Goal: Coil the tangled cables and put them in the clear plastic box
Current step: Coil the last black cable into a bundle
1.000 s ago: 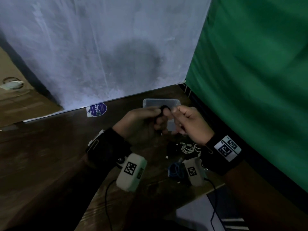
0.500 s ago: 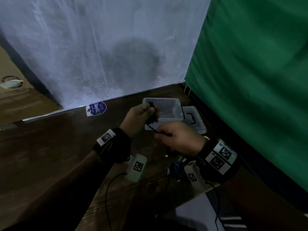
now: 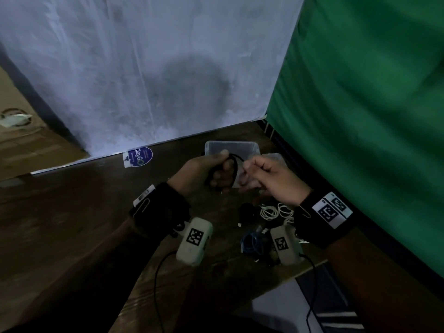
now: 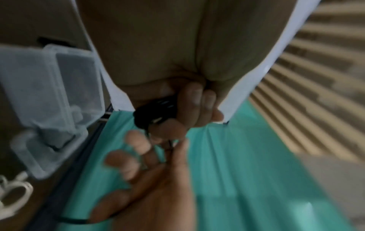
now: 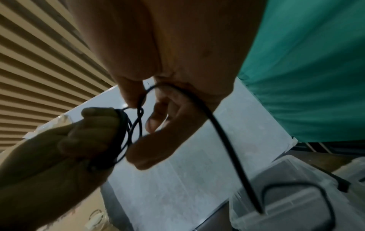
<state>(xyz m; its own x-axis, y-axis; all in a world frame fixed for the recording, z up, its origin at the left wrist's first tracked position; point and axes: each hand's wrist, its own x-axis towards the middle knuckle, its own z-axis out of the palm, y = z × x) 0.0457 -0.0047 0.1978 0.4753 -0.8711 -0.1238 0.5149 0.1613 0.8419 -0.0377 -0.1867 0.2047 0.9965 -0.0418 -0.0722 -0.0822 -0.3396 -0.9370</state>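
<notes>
Two hands (image 3: 204,169) (image 3: 269,179), one clear plastic box (image 3: 230,147), one black cable (image 3: 234,162).

Cable clutter (image 3: 269,224) below hands (image 3: 240,174)

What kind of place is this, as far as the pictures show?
Probably a makeshift recording corner, not a tidy office: a wooden table with a white sheet and a green cloth hung behind it, and corrugated cardboard at the side.

- Head view looks forward and down from above, farther back.
- Each wrist view looks along its hand, close in.
- All share the clear rectangular plastic box (image 3: 230,147).
</notes>
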